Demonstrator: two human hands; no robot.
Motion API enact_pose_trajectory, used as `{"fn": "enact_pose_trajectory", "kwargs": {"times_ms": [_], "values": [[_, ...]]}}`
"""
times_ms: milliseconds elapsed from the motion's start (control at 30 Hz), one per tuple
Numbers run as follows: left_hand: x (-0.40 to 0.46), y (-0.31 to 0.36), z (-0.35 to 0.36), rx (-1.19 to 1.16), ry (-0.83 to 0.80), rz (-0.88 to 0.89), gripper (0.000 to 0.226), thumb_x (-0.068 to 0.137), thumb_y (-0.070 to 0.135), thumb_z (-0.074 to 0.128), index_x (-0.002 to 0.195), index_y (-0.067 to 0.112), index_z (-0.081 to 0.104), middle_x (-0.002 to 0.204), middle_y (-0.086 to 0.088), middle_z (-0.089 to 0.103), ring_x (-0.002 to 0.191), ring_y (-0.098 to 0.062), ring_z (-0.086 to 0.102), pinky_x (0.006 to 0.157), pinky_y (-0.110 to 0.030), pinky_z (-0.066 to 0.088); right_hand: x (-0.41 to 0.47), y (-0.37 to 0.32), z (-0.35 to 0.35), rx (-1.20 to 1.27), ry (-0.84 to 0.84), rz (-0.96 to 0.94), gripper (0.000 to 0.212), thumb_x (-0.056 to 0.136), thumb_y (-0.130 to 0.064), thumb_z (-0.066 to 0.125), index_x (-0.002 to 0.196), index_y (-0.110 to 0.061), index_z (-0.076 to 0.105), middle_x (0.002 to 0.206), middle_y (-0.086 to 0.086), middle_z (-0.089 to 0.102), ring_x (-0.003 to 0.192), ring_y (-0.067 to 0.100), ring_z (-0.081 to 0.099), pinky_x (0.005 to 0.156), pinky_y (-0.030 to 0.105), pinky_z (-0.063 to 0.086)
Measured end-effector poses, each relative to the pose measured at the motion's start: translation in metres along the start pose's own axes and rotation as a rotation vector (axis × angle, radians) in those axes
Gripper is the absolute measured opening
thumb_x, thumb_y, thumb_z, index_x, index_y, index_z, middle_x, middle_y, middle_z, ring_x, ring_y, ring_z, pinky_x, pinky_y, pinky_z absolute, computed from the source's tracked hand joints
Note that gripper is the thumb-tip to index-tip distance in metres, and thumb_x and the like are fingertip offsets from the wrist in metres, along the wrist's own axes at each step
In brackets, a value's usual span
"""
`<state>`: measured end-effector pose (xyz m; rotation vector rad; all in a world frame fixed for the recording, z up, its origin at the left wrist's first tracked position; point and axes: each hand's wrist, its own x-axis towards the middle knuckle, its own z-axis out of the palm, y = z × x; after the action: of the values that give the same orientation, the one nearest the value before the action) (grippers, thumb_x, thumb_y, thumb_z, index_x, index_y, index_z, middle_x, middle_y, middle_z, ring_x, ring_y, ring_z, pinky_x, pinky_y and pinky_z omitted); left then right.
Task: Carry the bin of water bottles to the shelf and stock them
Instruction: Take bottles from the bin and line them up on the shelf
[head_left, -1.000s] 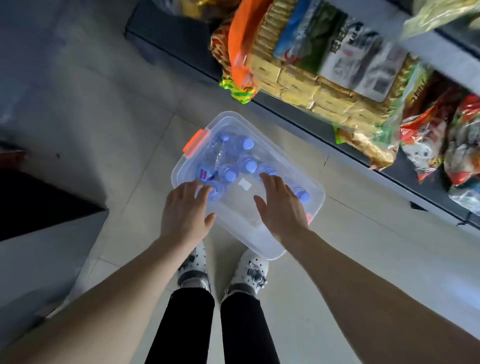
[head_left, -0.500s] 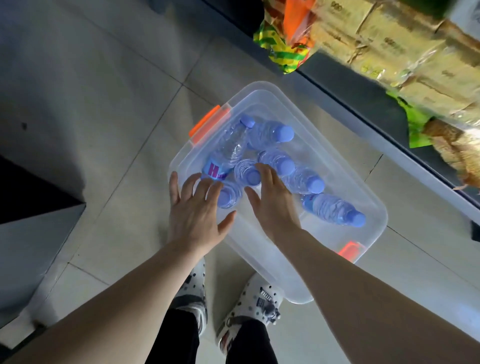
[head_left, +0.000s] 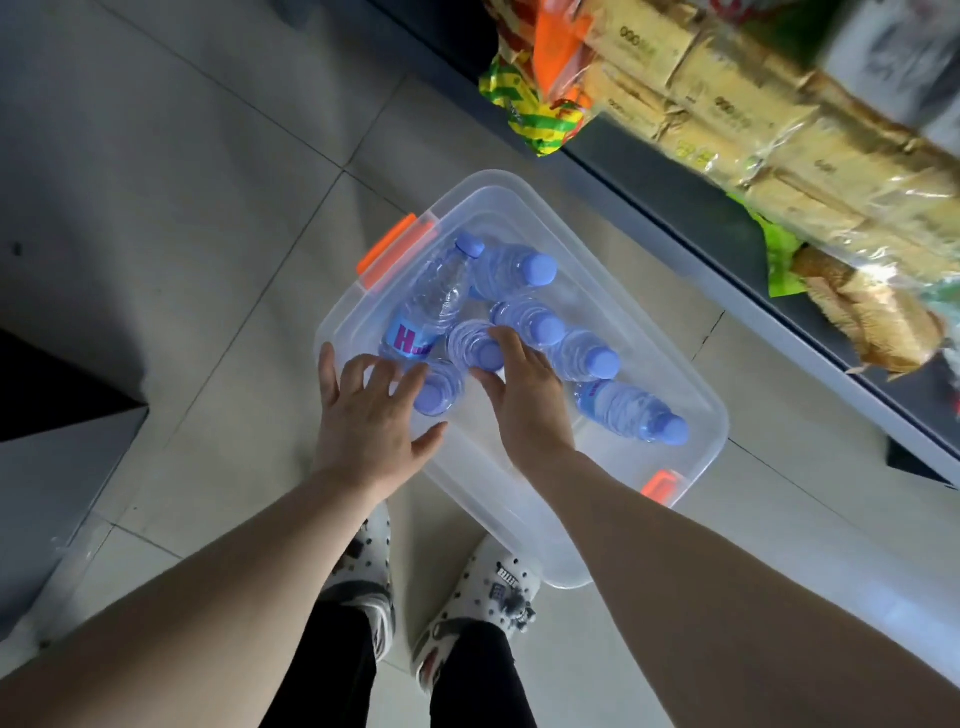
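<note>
A clear plastic bin (head_left: 696, 467) with orange latches (head_left: 395, 248) sits on the tiled floor in front of my feet. Several water bottles with blue caps fill it; one lies on its side (head_left: 431, 306), others stand upright (head_left: 587, 356). My left hand (head_left: 371, 415) hovers over the bin's near left corner, fingers spread above a bottle cap (head_left: 434, 400). My right hand (head_left: 519, 400) reaches into the bin, its fingers touching the top of an upright bottle (head_left: 475, 345). Neither hand grips anything.
A low dark shelf (head_left: 691, 208) runs along the right, stacked with packaged biscuits (head_left: 753, 119) and snack bags (head_left: 540, 114) overhanging the bin's far side. A dark block (head_left: 57, 395) stands on the floor at left. My white shoes (head_left: 478, 597) are just behind the bin.
The view has dropped closer to the bin. Both hands have moved forward over the bottles, and the right fingers now touch an upright bottle's top.
</note>
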<state>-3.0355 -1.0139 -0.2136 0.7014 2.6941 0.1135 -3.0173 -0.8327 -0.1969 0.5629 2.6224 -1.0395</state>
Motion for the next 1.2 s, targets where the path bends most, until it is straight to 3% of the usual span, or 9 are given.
{"fn": "enact_pose_trajectory", "kwargs": {"times_ms": [167, 333, 433, 533, 633, 733, 967, 1100, 1200], "values": [[0.009, -0.007, -0.028, 0.004, -0.320, 0.003, 0.077, 0.079, 0.062, 0.065, 0.143, 0.023, 0.044, 0.119, -0.009, 0.061, 0.125, -0.032, 0.047, 0.118, -0.054, -0.002, -0.027, -0.025, -0.073, 0.092, -0.073, 0.048, 0.032, 0.094, -0.026, 0.063, 0.124, -0.026, 0.053, 0.113, -0.004, 0.065, 0.102, 0.022, 0.060, 0.087, 0.038, 0.047], [0.008, -0.010, -0.090, 0.077, -0.669, -0.008, 0.056, 0.093, 0.028, 0.057, 0.144, 0.015, 0.040, 0.134, -0.014, 0.050, 0.126, -0.031, 0.049, 0.105, -0.035, 0.041, -0.064, -0.066, -0.183, 0.218, -0.089, 0.121, 0.021, 0.090, -0.037, 0.066, 0.107, -0.033, 0.053, 0.094, -0.008, 0.065, 0.086, 0.021, 0.065, 0.078, 0.039, 0.052], [-0.002, 0.010, -0.160, 0.108, -0.722, 0.001, 0.049, 0.096, 0.024, 0.051, 0.143, 0.019, 0.042, 0.134, -0.011, 0.053, 0.121, -0.028, 0.056, 0.097, -0.032, 0.046, -0.089, -0.096, -0.262, 0.269, -0.032, 0.134, 0.017, 0.090, -0.039, 0.067, 0.101, -0.035, 0.055, 0.090, -0.017, 0.066, 0.084, 0.013, 0.067, 0.074, 0.034, 0.052], [-0.013, 0.036, -0.240, 0.099, -0.687, 0.056, 0.050, 0.098, 0.024, 0.050, 0.146, 0.025, 0.039, 0.138, -0.008, 0.052, 0.124, -0.025, 0.054, 0.094, -0.028, 0.043, -0.117, -0.128, -0.333, 0.251, 0.084, 0.128, 0.012, 0.092, -0.034, 0.066, 0.090, -0.037, 0.054, 0.080, -0.024, 0.062, 0.070, -0.001, 0.058, 0.066, 0.023, 0.043], [-0.027, 0.063, -0.327, 0.100, -0.626, 0.125, 0.044, 0.097, 0.026, 0.051, 0.141, 0.022, 0.046, 0.134, -0.007, 0.056, 0.120, -0.024, 0.056, 0.086, -0.025, 0.041, -0.148, -0.170, -0.399, 0.172, 0.190, 0.116, 0.016, 0.093, -0.034, 0.063, 0.102, -0.024, 0.054, 0.087, -0.015, 0.061, 0.082, 0.014, 0.057, 0.069, 0.026, 0.037], [-0.042, 0.090, -0.413, 0.082, -0.548, 0.173, 0.039, 0.096, 0.032, 0.054, 0.133, 0.020, 0.053, 0.132, -0.007, 0.059, 0.113, -0.025, 0.059, 0.076, -0.025, 0.040, -0.183, -0.211, -0.464, 0.128, 0.265, 0.075, 0.015, 0.095, -0.033, 0.061, 0.096, -0.026, 0.047, 0.081, -0.023, 0.053, 0.083, 0.015, 0.052, 0.066, 0.022, 0.034], [-0.064, 0.145, -0.614, -0.012, -0.317, 0.357, 0.046, 0.094, 0.036, 0.059, 0.137, 0.022, 0.052, 0.128, -0.001, 0.062, 0.111, -0.020, 0.060, 0.088, -0.030, 0.047, -0.270, -0.301, -0.618, 0.266, 0.616, -0.013, 0.021, 0.089, -0.035, 0.068, 0.098, -0.018, 0.059, 0.078, -0.006, 0.064, 0.067, 0.005, 0.057, 0.064, 0.028, 0.043], [-0.077, 0.179, -0.729, -0.068, -0.118, 0.506, 0.039, 0.093, 0.035, 0.061, 0.131, 0.027, 0.058, 0.117, 0.006, 0.067, 0.104, -0.016, 0.063, 0.086, -0.033, 0.051, -0.311, -0.346, -0.697, 0.431, 0.780, -0.122, 0.020, 0.090, -0.034, 0.064, 0.102, -0.020, 0.058, 0.088, -0.002, 0.066, 0.078, 0.003, 0.064, 0.073, 0.029, 0.050], [-0.085, 0.208, -0.810, -0.064, 0.071, 0.615, 0.027, 0.093, 0.036, 0.061, 0.120, 0.032, 0.063, 0.102, 0.015, 0.069, 0.097, -0.015, 0.067, 0.080, -0.032, 0.051, -0.334, -0.377, -0.756, 0.545, 0.899, -0.203, 0.025, 0.081, -0.046, 0.061, 0.097, -0.028, 0.054, 0.100, 0.003, 0.068, 0.096, 0.018, 0.068, 0.092, 0.045, 0.053]]}}
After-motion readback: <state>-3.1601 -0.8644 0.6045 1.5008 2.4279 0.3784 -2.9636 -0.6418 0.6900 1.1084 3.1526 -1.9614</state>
